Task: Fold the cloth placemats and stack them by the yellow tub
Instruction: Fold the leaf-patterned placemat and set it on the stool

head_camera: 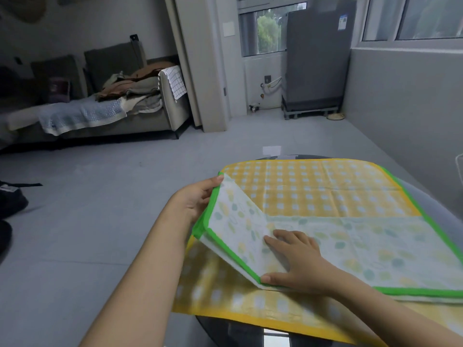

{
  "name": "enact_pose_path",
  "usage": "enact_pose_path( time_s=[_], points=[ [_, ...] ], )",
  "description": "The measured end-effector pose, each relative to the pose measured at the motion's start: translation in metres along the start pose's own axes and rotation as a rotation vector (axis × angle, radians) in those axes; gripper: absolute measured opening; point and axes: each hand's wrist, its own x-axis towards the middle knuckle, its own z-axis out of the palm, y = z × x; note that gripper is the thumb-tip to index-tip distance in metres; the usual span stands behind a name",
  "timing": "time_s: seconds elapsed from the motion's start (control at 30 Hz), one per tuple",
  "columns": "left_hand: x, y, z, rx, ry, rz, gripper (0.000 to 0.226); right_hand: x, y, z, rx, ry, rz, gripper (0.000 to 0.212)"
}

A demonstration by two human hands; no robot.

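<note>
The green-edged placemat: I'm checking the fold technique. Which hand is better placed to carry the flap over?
The left hand. It already pinches the raised left edge of the green-edged placemat, while the right hand lies flat on it, well placed to pin the crease.

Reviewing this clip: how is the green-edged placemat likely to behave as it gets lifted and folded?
The green-edged placemat is probably floppy: its corner bends up where the left hand lifts it. It looks light, since a fingertip pinch raises it. It may slide on the yellow checked placemat beneath, which could be why the right hand presses it flat.
</note>
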Motion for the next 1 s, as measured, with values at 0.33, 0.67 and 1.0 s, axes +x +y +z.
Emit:
enact_pose_path(
  time_s=[0.33, 0.67, 1.0],
  points=[
    [-0.012, -0.018, 0.088, -0.040, -0.173, 0.196, 0.005, -0.037, 0.025, -0.045, 0.659, 0.313, 0.214, 0.030],
    [-0.011, -0.065, 0.155, 0.032, -0.070, 0.185, 0.033, -0.072, 0.045, -0.054, 0.952, 0.393, 0.367, 0.031],
    [0.001, -0.118, 0.186, 0.269, -0.009, 0.183, 0.038, -0.084, 0.060, -0.031, 0.567, 0.432, 0.461, 0.036]
  ],
)
